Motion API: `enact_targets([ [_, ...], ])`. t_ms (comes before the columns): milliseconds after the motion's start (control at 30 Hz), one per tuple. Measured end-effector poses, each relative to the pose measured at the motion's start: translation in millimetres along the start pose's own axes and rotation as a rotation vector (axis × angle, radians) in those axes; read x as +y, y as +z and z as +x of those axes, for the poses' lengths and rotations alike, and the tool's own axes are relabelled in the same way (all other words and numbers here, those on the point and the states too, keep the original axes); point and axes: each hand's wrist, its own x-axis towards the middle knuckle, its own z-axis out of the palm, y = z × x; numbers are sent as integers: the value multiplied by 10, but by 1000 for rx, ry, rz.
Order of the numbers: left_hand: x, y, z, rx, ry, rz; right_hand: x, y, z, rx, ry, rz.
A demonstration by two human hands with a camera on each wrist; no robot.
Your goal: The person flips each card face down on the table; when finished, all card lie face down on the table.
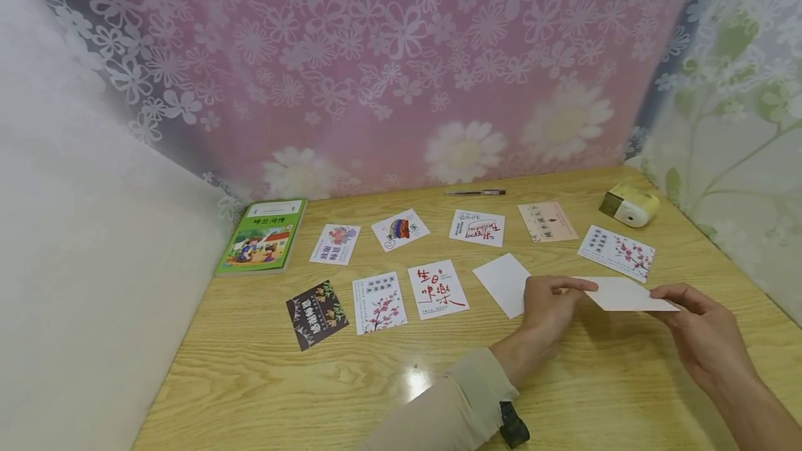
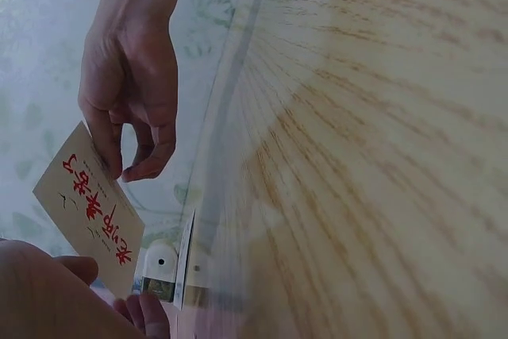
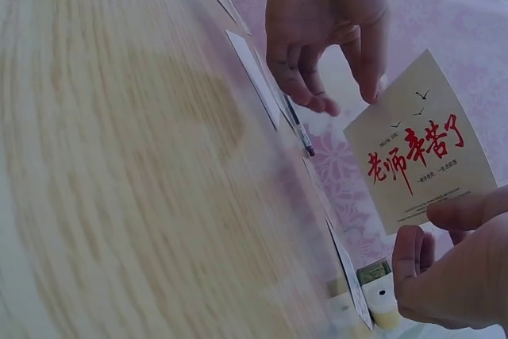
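Between both hands a white card (image 1: 626, 296) is held above the table, its plain side up in the head view. Red brush characters and small birds mark its other side, as the card (image 3: 417, 144) shows in the right wrist view. My left hand (image 1: 548, 305) pinches its left end between thumb and fingers. At the right end my right hand (image 1: 711, 336) grips the edge, thumb and fingers on opposite faces. A blank white card (image 1: 501, 282) lies partly behind the left hand. Just beyond the held card rests a plum-blossom card (image 1: 617, 252).
Several printed cards lie in two rows, among them a dark card (image 1: 316, 315) and a red-lettered card (image 1: 438, 289). A green book (image 1: 263, 235) is at the far left. Near the back wall are a pen (image 1: 476, 192) and a yellow-and-white box-like object (image 1: 629, 204).
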Motion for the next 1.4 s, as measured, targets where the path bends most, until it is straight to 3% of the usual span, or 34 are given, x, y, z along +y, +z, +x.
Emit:
enact_targets([
  [200,-1,21,27,6,-57,-96,27,27,-4,9,-52,47],
  [367,-6,30,58,36,-72,-173,26,12,13,52,-47,-49],
  [667,-13,19,51,33,-115,-197,33,-41,85,10,-9,-108],
  [800,-14,14,43,24,-106,-143,8,-52,102,-10,73,-291],
  [933,-12,2,33,12,-113,-64,-3,-46,112,-91,128,-442],
  [1067,-19,-10,8,-9,-135,-27,15,-21,118,-160,114,-517],
  [1400,30,47,-56,-29,-135,109,-11,22,118,-180,68,-677],
])
